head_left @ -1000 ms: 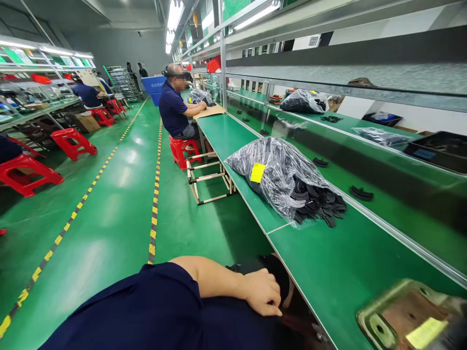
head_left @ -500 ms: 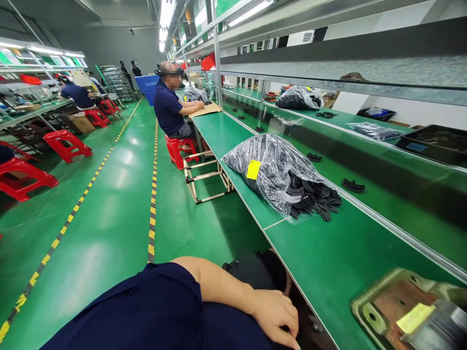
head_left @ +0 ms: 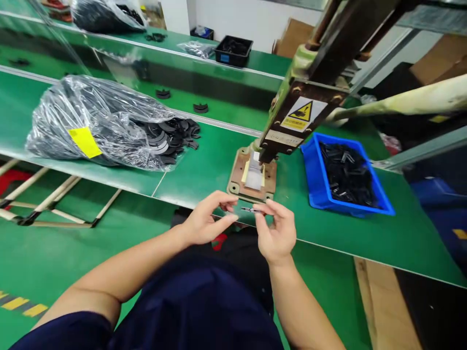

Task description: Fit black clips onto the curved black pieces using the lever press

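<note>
Grip: my left hand (head_left: 204,221) and right hand (head_left: 277,232) pinch one small dark part (head_left: 251,210), frame centre.
Count: one blue bin (head_left: 316,187), one press (head_left: 292,121).

green workbench (head_left: 204,165) runs left to right, metal rail along its back edge. on it at left, clear plastic bag (head_left: 98,124) with a yellow label (head_left: 84,142), lying on its side, black flat parts (head_left: 175,136) spilling from its mouth onto the bench. middle: brown base plate (head_left: 239,175) of a press standing on the bench near the front edge. just right of it, blue bin (head_left: 343,177) full of black pieces. behind the rail, a lower green strip (head_left: 226,109) with two loose black parts (head_left: 200,107) lying on it.
</note>
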The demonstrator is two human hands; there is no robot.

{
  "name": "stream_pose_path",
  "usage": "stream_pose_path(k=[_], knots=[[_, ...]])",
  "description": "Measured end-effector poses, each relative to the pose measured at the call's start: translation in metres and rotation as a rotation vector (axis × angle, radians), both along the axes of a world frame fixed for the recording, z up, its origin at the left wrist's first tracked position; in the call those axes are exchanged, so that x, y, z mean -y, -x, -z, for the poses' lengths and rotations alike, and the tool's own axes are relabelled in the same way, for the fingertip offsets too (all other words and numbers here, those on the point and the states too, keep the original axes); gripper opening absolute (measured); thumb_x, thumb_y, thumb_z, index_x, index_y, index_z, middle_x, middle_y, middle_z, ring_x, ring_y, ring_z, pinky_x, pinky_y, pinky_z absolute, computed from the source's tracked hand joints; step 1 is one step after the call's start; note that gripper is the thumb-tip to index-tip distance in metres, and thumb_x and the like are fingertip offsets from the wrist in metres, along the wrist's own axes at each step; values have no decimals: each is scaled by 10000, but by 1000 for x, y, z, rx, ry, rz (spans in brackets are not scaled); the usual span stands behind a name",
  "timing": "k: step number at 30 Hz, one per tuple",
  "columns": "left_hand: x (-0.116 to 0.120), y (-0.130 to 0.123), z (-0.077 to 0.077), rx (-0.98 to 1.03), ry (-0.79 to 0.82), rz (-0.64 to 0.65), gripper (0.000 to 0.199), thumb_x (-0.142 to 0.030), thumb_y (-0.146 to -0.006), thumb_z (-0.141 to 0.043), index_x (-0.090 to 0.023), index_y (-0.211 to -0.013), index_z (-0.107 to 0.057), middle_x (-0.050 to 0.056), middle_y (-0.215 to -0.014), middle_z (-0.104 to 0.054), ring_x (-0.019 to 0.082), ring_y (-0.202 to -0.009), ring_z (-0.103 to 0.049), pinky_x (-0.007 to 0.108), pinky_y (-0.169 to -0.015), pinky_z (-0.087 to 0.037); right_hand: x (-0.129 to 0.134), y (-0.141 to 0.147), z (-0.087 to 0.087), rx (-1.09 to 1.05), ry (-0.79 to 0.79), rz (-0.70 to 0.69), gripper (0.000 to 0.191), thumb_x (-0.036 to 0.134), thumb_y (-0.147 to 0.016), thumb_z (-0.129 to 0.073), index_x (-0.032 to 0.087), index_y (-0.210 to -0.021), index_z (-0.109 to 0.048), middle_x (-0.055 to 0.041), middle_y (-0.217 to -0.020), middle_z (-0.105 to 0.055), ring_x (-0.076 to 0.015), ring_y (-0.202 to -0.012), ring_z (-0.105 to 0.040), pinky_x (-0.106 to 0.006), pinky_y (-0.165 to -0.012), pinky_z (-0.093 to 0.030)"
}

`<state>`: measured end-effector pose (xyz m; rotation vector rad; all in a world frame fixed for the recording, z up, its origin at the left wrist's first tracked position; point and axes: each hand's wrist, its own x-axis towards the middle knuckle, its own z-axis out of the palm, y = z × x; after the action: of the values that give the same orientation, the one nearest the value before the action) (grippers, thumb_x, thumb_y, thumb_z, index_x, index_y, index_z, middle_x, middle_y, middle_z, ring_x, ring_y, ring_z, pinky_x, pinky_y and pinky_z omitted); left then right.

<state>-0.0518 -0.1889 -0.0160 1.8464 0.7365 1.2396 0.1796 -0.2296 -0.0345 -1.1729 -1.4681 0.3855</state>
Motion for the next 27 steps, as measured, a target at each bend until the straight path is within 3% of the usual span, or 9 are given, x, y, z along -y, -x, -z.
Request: stream_pose_path(k=[4, 10, 20, 24, 27], knots=[[2, -4, -2, -24, -71, 3, 385, -242, -1007, -727, -227, -1386, -661, 84, -1145, -720, 176, -984, -718, 363, -910, -622, -2, 11, 4, 20, 1, -39, 483, 232, -946, -733, 268, -1404, -585, -58, -1112, -814, -194, -1020, -807, -403, -947, -686], [2, -2, -1, -33, -96, -28, 237, -236, -998, -742, -216, -1233, -719, 80, -1085, -767, 187, -988, -745, 354, -874, -638, -3, 14, 4, 44, 8, -57, 486, 205, -939, -731, 276, -1397, -584, -50, -1100, -822, -204, -1028, -819, -417, -969, -702], [2, 1, -7, -54, -171, 0, 222, -216, -996, -737, -227, -1217, -728, 88, -1060, -787, 198, -984, -758, 366, -871, -642, -1, 15, 7, 66, 12, -64, 490, 186, -946, -720, 281, -1400, -564, -40, -1099, -829, -198, -1018, -823, -420, -992, -696], [-12, 4, -11, -102, -284, 42, 189, -158, -1001, -697, -234, -1168, -739, 78, -1052, -796, 186, -968, -758, 347, -859, -636, -4, 14, -3, 124, 26, -94, 508, 183, -934, -730, 282, -1408, -573, -38, -1106, -826, -186, -1007, -817, -394, -971, -696], [-42, 4, -9, -152, -300, -16, 102, -215, -1017, -681, -217, -1094, -748, 75, -1021, -800, 186, -956, -758, 350, -878, -628, -19, -6, -28, 218, 15, -41, 493, 230, -915, -758, 276, -1385, -619, -63, -1186, -799, -209, -1093, -789, -432, -1015, -681]])
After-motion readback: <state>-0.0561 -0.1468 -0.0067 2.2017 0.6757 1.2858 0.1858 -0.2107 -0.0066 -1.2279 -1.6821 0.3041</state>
